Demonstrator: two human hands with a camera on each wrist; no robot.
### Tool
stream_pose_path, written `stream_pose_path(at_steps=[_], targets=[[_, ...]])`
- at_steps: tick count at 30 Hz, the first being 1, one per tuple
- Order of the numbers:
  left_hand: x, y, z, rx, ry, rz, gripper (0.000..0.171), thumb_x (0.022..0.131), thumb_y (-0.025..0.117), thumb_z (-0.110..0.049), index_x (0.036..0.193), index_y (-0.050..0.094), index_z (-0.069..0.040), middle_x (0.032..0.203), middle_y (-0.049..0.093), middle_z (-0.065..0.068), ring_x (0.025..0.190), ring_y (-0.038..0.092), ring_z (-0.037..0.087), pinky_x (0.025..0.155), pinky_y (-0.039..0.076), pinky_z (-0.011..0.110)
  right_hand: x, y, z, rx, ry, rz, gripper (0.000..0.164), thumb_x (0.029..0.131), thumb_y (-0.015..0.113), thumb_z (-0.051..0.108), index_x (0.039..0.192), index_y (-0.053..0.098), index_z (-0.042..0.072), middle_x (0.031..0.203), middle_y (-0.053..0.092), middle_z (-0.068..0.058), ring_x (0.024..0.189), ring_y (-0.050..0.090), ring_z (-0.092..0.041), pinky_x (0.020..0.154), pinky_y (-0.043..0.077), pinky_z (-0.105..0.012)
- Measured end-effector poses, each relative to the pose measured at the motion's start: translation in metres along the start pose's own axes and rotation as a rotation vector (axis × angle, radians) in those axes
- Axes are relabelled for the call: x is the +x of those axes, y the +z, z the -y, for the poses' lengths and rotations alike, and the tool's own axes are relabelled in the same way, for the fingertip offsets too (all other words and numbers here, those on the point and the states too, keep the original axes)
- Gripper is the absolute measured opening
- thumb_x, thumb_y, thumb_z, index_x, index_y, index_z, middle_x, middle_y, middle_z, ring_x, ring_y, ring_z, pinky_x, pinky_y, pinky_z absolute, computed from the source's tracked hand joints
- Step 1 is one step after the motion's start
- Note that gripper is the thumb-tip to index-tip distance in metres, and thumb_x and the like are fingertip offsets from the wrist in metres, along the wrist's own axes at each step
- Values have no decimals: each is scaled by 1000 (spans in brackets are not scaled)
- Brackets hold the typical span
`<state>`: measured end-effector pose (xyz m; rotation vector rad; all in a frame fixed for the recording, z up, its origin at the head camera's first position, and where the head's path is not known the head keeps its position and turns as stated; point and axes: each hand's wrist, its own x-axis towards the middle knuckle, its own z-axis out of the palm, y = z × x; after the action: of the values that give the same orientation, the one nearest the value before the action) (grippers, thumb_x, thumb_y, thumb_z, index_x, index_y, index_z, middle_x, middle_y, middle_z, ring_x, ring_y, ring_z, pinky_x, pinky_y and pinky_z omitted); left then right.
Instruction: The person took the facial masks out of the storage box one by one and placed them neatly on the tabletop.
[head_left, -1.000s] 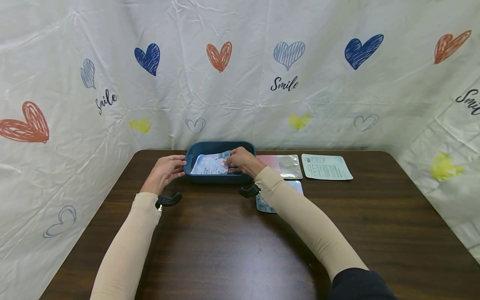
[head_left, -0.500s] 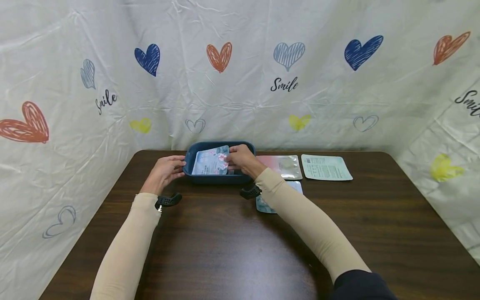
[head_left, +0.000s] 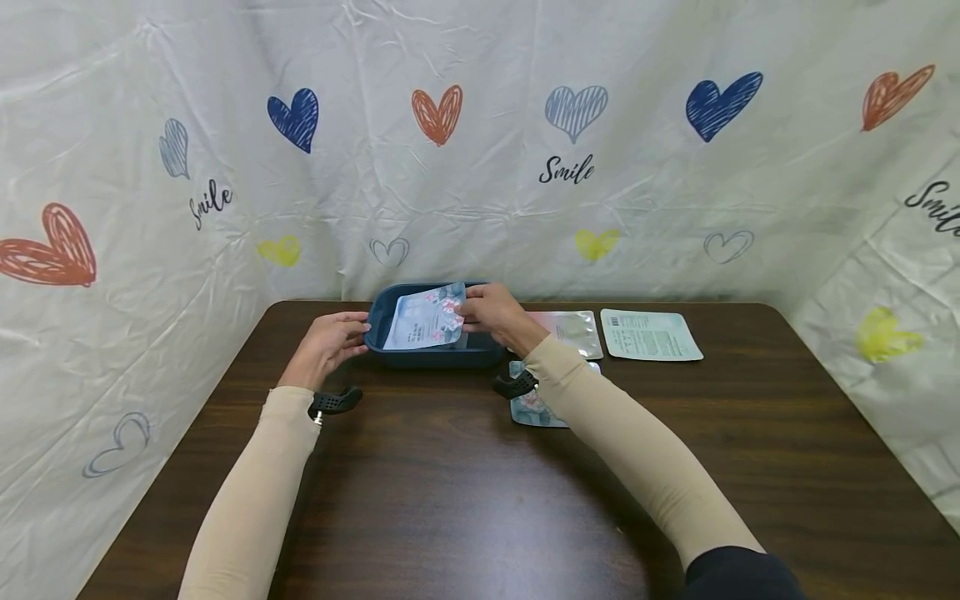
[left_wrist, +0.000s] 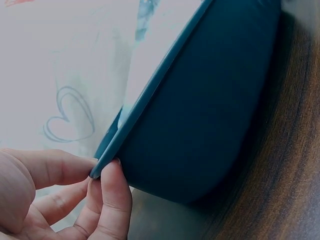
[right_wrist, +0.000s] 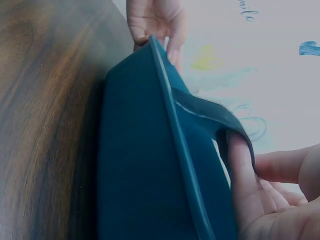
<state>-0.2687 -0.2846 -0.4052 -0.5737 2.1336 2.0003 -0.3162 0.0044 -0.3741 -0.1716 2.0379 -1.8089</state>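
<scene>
A dark blue plastic bin (head_left: 438, 359) stands on the table near its back edge. My left hand (head_left: 324, 346) pinches the bin's left rim between thumb and fingers, as the left wrist view shows up close on the bin wall (left_wrist: 190, 110). Over the bin, a pale blue floral sheet mask packet (head_left: 423, 319) is tilted, its right side raised and its lower left still inside. My right hand (head_left: 497, 317) grips that packet by its right edge. In the right wrist view the packet (right_wrist: 212, 111) shows edge-on and bent, with thumb and fingers on it.
To the bin's right lie a pink and silver packet (head_left: 577, 332) and a mint green packet (head_left: 651, 335). A second blue floral packet (head_left: 534, 410) lies nearer, partly under my right forearm. Behind the table hangs a white cloth (head_left: 480, 192) with hearts.
My right hand has lifted the packet's right side upward out of the bin and drifted slightly right. The left hand stays at the rim, and the bin keeps its place.
</scene>
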Motion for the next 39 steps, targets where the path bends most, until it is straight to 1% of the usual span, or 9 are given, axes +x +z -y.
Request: stream_pose_path(at_steps=[7,14,18,23,29,32,35,36,39], targets=[[-3,-1,0,15,4,9,45,103,60,-14,147,53,-7,143,50,17,100,58,21,86,58,24,-13,-14,5,20,-3,39,59,101,59,5,155,37,0,139,56,-20,119,63,-31,104,51,-43],[-3,-1,-1,15,11,12,44,103,60,-15,146,54,-8,138,51,16,100,58,21,88,57,25,-23,-29,7,5,0,39,64,102,59,8,158,30,3,148,50,-19,128,58,-32,104,52,-39],[-3,-1,0,14,12,15,44,103,59,-15,146,54,-7,139,52,17,98,59,20,89,57,26,-30,-36,8,4,-11,34,64,101,59,9,158,30,2,146,51,-18,128,58,-32,106,50,-41],[-2,-1,1,5,10,12,44,103,59,-14,146,54,-7,138,53,17,95,60,19,92,57,28,-41,-45,9,16,-27,32,61,101,59,7,156,33,0,141,55,-20,119,61,-28,105,50,-42],[-3,0,0,-3,7,7,44,103,60,-14,146,54,-7,135,53,16,95,60,19,107,49,38,-53,-60,6,70,-47,42,59,102,56,5,156,33,-1,140,55,-22,113,64,-24,90,58,-32],[-2,1,-1,-7,9,8,45,102,60,-13,146,54,-7,134,54,16,91,61,18,98,55,33,-58,-68,4,111,-70,60,55,103,54,2,154,35,-4,137,56,-24,104,69,-21,82,60,-28],[0,1,-1,-15,10,6,45,101,61,-11,145,54,-5,131,55,16,87,62,16,83,59,27,-65,-76,3,140,-86,74,51,103,53,1,151,38,-6,125,61,-21,91,71,-15,78,60,-27],[0,1,-1,-18,10,4,44,101,61,-11,145,55,-5,131,55,17,86,62,16,78,59,25,-67,-78,3,145,-88,76,51,103,53,1,150,38,-7,122,62,-19,90,71,-15,78,60,-27],[2,2,0,-23,6,2,44,101,61,-11,144,55,-5,132,56,17,87,63,17,76,59,24,-75,-87,1,153,-87,82,52,103,52,0,152,36,-7,117,64,-14,91,72,-15,79,60,-27]])
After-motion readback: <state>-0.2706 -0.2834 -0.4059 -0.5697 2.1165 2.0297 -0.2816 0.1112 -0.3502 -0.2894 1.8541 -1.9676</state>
